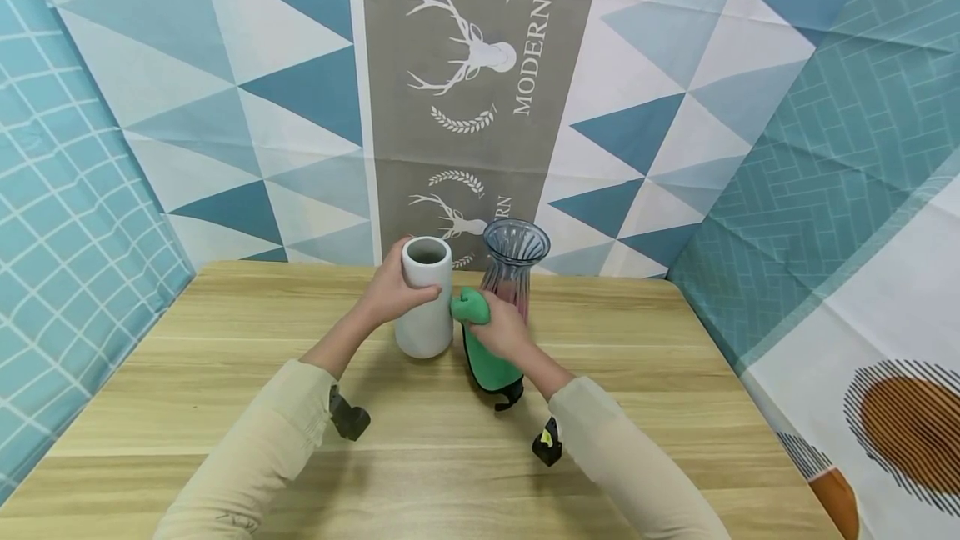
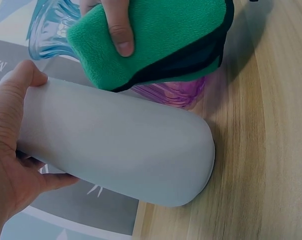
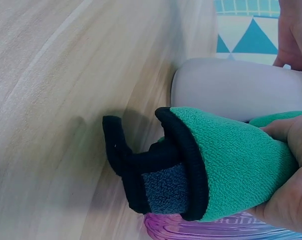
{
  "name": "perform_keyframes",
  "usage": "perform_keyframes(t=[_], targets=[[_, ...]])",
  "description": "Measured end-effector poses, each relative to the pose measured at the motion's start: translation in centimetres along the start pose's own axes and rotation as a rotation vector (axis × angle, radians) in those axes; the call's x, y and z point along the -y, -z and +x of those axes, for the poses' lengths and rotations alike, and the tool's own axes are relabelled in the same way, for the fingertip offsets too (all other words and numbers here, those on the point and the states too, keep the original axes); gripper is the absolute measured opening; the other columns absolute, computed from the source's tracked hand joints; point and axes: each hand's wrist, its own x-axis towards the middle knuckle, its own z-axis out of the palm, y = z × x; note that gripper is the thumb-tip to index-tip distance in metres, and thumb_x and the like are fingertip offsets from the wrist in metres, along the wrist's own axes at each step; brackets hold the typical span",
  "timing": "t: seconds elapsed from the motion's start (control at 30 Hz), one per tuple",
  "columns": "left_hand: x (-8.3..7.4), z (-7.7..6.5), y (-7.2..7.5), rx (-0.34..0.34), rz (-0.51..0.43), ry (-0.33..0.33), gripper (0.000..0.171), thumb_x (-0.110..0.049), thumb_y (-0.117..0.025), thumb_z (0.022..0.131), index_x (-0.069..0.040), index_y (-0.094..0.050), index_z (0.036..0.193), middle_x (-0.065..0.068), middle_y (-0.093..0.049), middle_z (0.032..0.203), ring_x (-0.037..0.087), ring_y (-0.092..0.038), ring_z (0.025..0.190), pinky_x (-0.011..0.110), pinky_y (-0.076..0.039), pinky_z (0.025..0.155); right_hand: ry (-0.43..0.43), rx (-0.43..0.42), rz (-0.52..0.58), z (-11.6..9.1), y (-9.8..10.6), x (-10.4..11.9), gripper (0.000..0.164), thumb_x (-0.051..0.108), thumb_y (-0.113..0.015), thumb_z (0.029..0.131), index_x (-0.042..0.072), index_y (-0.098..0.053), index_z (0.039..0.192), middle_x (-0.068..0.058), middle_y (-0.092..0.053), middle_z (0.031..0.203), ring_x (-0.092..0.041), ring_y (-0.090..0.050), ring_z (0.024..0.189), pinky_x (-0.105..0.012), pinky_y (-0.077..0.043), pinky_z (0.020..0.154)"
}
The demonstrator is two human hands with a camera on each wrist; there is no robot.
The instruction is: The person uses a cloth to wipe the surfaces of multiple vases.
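Clasps the upright white vase (image 1: pixel 426 330) near its rim, with the grip of the left hand (image 1: pixel 393 286) curled round it; clutches the black-edged green cloth (image 1: pixel 491 367) in the right hand (image 1: pixel 504 327), with that grip clamped on its folds, just beside the white vase; has the ribbed glass vase (image 1: pixel 516 248) behind the cloth, toward the desk's (image 1: pixel 420 473) back edge.

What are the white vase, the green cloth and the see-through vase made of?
White vase: maybe ceramic, matte; its smooth wall shows only soft shading.
Green cloth: probably microfibre towelling, fuzzy, since a nubbly pile shows.
See-through vase: likely glass, glossy, though clear plastic is possible; its tinted, ribbed wall has bright highlights.
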Motion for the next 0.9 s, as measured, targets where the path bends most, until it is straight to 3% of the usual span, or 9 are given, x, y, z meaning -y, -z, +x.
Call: perform_keyframes(t=[0.23,0.5,0.9], targets=[[-0.2,0.1,0.1,0.008,0.034,0.010,0.090,-0.018,-0.075,0.075,-0.004,-0.020,0.144,0.017,-0.049,0.127,0.034,-0.054,0.109,0.050,-0.046,0.090,0.015,-0.092,0.063,0.0,0.7,0.5,0.048,0.016,-0.067,0.085,0.006,-0.052,0.129,-0.015,-0.065,0.109,-0.028,-0.062,0.097,-0.044,-0.051,0.083],[-0.1,0.0,0.1,0.003,0.031,0.005,0.090,-0.016,-0.075,0.073,-0.002,-0.021,0.144,0.018,-0.048,0.127,0.034,-0.055,0.107,0.049,-0.047,0.089,-0.011,-0.213,0.119,0.6,1.1,1.2,0.053,0.020,-0.065,0.087,0.016,-0.047,0.136,-0.014,-0.063,0.119,-0.030,-0.060,0.107,-0.046,-0.049,0.089],[-0.2,-0.1,0.2,0.016,0.033,0.008,0.090,-0.016,-0.075,0.073,-0.003,-0.021,0.144,0.019,-0.047,0.129,0.035,-0.054,0.108,0.050,-0.047,0.089,-0.023,-0.278,0.104,1.1,0.8,2.3,0.064,0.023,-0.067,0.085,0.024,-0.039,0.143,-0.010,-0.058,0.129,-0.028,-0.059,0.112,-0.048,-0.045,0.093]])
